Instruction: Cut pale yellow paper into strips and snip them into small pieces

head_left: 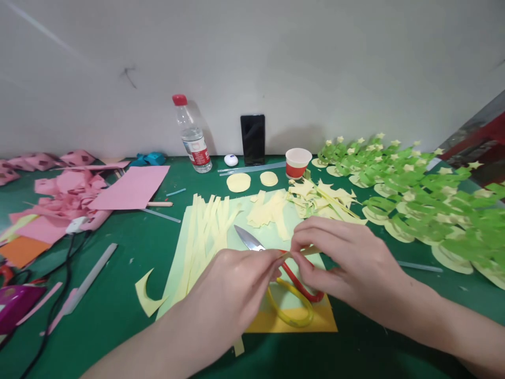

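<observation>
My left hand (pixel 236 284) and my right hand (pixel 335 258) meet over the middle of a green table (pixel 134 252), both pinched on a narrow pale yellow paper strip (pixel 307 251) held between their fingertips. Right under them lie scissors (pixel 252 241) with one red and one yellow handle, blades pointing up-left. The scissors rest on a light green sheet (pixel 175 268) that carries several long yellow strips (pixel 205 221) and a heap of short yellow pieces (pixel 268 210). A darker yellow sheet (pixel 323 323) shows beneath the handles.
Green paper trees with yellow stars (pixel 418 195) fill the right side. Yellow star scraps (pixel 323 200), two yellow discs (pixel 239 182), a red paper cup (pixel 298 162), a phone (pixel 252 139) and a water bottle (pixel 192 137) stand behind. Pink paper (pixel 130 188), glue sticks and cables lie left.
</observation>
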Action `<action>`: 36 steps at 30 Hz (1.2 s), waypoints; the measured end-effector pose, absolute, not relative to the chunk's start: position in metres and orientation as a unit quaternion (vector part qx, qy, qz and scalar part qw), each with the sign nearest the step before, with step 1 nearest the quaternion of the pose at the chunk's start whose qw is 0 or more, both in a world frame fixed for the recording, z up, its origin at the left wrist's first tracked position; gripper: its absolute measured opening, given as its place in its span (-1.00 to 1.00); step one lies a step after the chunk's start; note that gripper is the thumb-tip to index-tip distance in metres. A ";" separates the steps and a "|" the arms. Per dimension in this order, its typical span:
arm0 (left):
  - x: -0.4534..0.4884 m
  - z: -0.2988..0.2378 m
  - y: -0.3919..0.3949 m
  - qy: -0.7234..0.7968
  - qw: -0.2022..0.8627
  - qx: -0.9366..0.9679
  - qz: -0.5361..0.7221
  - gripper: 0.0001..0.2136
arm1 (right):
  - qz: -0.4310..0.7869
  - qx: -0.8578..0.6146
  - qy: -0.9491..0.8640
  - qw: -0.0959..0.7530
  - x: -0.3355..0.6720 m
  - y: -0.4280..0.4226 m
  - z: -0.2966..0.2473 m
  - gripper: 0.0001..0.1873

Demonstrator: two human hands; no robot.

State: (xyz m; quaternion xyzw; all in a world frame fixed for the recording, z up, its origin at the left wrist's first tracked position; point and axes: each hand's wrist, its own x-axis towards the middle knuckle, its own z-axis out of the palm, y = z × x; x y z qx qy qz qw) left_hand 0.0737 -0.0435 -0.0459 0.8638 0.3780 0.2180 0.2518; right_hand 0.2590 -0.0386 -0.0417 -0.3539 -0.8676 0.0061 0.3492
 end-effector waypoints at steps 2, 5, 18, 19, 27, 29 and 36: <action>0.072 -0.042 -0.044 0.376 0.240 0.866 0.227 -0.78 | 0.000 -0.369 -0.863 0.346 0.263 -0.038 -0.036 -0.81; 0.069 -0.036 -0.045 0.390 0.217 0.867 0.222 -0.76 | -0.018 -0.397 -0.849 0.349 0.269 -0.036 -0.031 -0.81; 0.068 -0.034 -0.041 0.401 0.205 0.863 0.230 -0.74 | -0.083 -0.449 -0.836 0.305 0.292 -0.023 -0.023 -0.84; 0.068 -0.035 -0.041 0.404 0.205 0.862 0.228 -0.74 | -0.089 -0.454 -0.834 0.300 0.294 -0.021 -0.023 -0.84; 0.070 -0.033 -0.040 0.415 0.243 0.851 0.209 -0.76 | -0.118 -0.469 -0.820 0.307 0.303 -0.019 -0.015 -0.85; 0.071 -0.035 -0.039 0.403 0.255 0.850 0.222 -0.79 | -0.092 -0.407 -0.861 0.290 0.294 -0.027 -0.018 -0.76; 0.079 -0.046 -0.041 0.362 0.188 0.871 0.274 -0.83 | 0.021 -0.377 -0.907 0.188 0.270 -0.045 -0.037 -0.60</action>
